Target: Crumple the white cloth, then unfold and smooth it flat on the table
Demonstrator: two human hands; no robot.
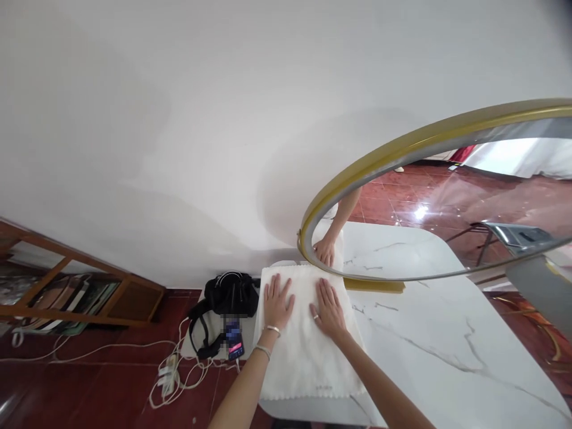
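A white folded towel [301, 351] lies on the left end of a white marble table [429, 345]. My left hand [277, 301] rests flat on the towel's far left part, fingers spread, with bracelets on the wrist. Flat on the towel just to the right lies my right hand [328, 307], fingers stretched out, a ring on one finger. Both hands hold nothing. A round gold-framed mirror [357, 173] stands at the table's far edge and reflects a hand and forearm.
Left of the towel sit a black bag [232, 295] and a phone [235, 345]. A power strip with white cables [167, 372] lies on the red tiled floor. A wooden shelf [80, 286] stands against the white wall at left.
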